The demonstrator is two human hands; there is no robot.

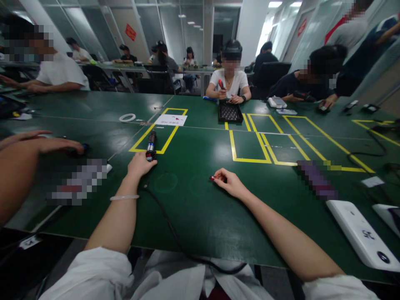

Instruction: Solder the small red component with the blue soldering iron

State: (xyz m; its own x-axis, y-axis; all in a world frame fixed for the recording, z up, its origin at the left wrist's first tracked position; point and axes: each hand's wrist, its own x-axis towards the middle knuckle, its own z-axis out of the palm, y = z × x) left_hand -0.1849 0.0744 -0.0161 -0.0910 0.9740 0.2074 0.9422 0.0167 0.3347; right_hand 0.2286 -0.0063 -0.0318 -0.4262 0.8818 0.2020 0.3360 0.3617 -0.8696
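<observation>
My left hand (140,165) is closed at the near end of a dark cylindrical tool (151,143) with a silver and blue band, which looks like a flashlight. Its thumb reaches along the near side, and the other fingers are partly hidden. Over the middle of the green table, my right hand (229,182) pinches a small red piece (212,178) between thumb and fingertips. That piece is too small to name. Between the hands, faint light rings mark the tabletop.
Yellow tape outlines (250,159) cross the green table (200,225). A printed white sheet (171,120) and a white ring (127,118) lie beyond my left hand. A black cable (165,218) runs toward me. A white power bank (362,235) sits right. Opposite, a person works over a black tray (230,112).
</observation>
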